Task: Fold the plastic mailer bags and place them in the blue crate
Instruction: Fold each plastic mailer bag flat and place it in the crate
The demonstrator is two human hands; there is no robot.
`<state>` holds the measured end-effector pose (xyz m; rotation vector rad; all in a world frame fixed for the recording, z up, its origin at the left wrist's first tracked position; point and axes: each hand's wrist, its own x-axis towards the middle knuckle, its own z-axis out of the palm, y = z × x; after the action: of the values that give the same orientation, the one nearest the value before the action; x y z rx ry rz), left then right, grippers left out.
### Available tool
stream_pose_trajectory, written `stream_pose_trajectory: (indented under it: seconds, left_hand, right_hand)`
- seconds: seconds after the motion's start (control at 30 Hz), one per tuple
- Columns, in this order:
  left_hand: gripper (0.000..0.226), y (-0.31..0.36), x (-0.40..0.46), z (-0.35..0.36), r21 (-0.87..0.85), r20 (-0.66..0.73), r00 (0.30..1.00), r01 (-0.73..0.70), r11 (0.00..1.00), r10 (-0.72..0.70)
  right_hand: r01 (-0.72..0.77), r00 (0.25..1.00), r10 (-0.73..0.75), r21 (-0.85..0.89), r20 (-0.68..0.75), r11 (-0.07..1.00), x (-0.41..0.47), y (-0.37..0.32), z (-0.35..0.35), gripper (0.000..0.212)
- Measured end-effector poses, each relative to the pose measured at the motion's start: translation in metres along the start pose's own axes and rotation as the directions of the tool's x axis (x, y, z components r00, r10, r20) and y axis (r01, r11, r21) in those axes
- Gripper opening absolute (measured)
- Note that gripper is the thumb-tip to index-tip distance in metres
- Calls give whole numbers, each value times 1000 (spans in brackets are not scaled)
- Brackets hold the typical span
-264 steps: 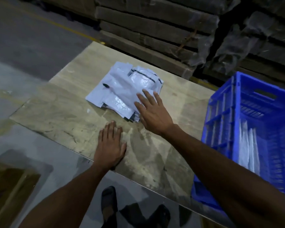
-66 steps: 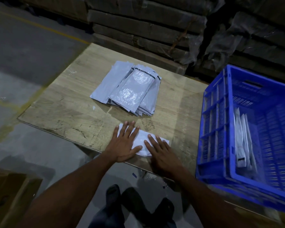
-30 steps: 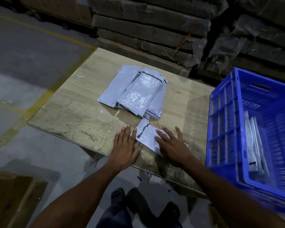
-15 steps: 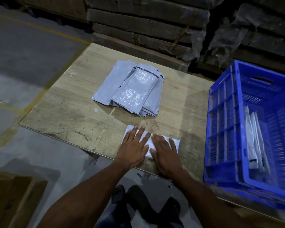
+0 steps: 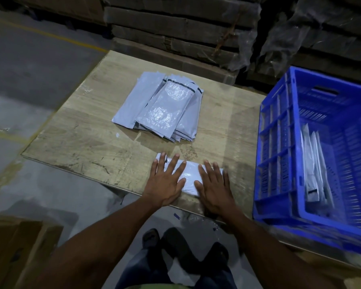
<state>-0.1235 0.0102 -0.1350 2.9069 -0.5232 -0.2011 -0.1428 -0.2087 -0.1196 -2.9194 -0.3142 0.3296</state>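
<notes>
Wooden table [image 5: 81,130], near edge: 1 folded mailer [image 5: 189,174] pressed flat under left hand [image 5: 165,184] and right hand [image 5: 214,189], fingers straight. Risk: slick plastic probably springs open on release, before reaching blue crate [image 5: 279,126].

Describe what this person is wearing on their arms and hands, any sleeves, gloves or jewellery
Both forearms are bare as far as the frame shows: no sleeves reach into view. The left hand and right hand wear no gloves, and no watch, bracelet or ring is visible, though the light is dim. A strip of green clothing shows at the bottom edge.
</notes>
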Motion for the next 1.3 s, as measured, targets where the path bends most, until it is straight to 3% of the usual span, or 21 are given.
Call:
stream_pose_trajectory:
  seconds: [0.13, 0.27, 0.37, 0.77, 1.0, 1.17, 1.3]
  left_hand:
    - [69, 5, 5, -17, 55, 19, 1000, -5, 998, 4]
    - [62, 23, 15, -9, 101, -22, 985, -169, 980, 172]
    - [60, 31, 13, 0, 115, -30, 989, -139, 984, 144]
    - [59, 11, 13, 6, 117, -61, 982, -169, 979, 177]
    - [64, -21, -4, 2, 91, -15, 998, -52, 995, 54]
    - [63, -20, -6, 1, 66, -14, 999, -45, 997, 46]
    - [67, -20, -6, 2, 41, -23, 998, -50, 998, 51]
  right_hand:
    - [-15, 999, 21, 134, -39, 991, 4, 0, -4, 82]
    - [1, 995, 0, 13, -98, 1000, -1, -2, 1, 67]
    - [-37, 992, 29, -68, -119, 997, -4, -6, 3, 60]
    - [-113, 988, 100, -111, -117, 987, -2, -11, 4, 55]
    - [-157, 982, 142, -119, -122, 980, 2, -20, -1, 56]
    - [1, 993, -14, -110, -119, 994, 9, -35, 4, 55]
    - [-8, 993, -2, -85, -120, 996, 7, -31, 10, 57]
